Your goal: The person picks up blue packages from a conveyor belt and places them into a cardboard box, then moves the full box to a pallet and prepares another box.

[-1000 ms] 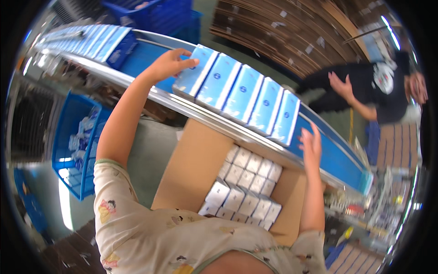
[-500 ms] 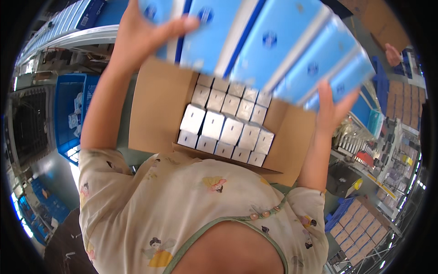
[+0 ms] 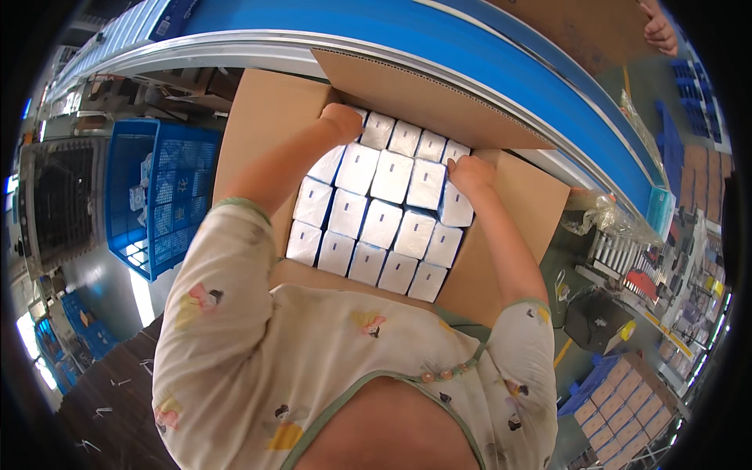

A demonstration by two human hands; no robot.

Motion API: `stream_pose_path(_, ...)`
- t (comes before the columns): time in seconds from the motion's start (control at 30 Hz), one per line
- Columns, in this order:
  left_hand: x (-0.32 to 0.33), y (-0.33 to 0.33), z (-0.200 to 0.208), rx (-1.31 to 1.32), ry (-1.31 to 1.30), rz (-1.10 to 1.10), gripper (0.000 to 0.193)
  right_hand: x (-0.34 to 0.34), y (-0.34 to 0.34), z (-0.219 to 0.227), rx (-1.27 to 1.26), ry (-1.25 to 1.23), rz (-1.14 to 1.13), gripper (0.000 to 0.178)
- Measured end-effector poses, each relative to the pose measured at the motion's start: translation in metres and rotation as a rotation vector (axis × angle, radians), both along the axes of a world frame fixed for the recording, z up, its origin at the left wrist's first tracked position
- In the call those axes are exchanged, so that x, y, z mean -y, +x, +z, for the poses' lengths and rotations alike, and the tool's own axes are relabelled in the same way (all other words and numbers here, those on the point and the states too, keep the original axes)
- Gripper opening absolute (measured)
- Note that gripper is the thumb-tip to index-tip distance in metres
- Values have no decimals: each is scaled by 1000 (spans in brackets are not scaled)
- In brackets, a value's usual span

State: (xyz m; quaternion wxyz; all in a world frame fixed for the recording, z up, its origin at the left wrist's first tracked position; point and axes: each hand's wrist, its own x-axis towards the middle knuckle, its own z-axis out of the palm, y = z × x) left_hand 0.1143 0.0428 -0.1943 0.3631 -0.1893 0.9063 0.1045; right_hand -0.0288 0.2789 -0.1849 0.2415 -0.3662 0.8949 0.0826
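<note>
An open cardboard box [image 3: 270, 141] stands before me, filled with rows of tissue packs [image 3: 381, 223], white ends up and blue at the sides. At the far left corner of the packs, my left hand [image 3: 342, 124] is closed, with its fingers curled down by the end of a row. My right hand [image 3: 471, 174] is bent over the right end of the packs, thumb toward the white ends and the other fingertips hidden at the box's right side. Some packs in the second row from the back stand slightly higher than those around them.
A blue conveyor belt [image 3: 376, 48] with a metal rail runs behind the box. A blue plastic crate [image 3: 168, 200] is at the left. Stacked cartons [image 3: 623, 399] stand at the lower right. Another person's hand [image 3: 659, 30] shows at the upper right beside brown cardboard.
The row of blue-wrapped packs I held up between both hands is down in the box with the others. Both hands have lowered and come closer together, and the box's far flap shows.
</note>
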Motion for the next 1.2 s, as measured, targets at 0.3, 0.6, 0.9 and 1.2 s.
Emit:
stream_pose_path(0.3,-28,31,18,-88,169,105,57,0,8,-21,704,-450,-53,56)
stream_pose_path(0.6,65,82,129,-923,408,-29,40,27,30,-14,622,-147,92,61)
stream_pose_path(0.9,345,178,158,-1046,-735,888,55,26,69,48,398,-522,95,43)
stream_pose_path(1.2,394,176,175,-1212,-734,722,40,53,86,106,261,-490,18,33)
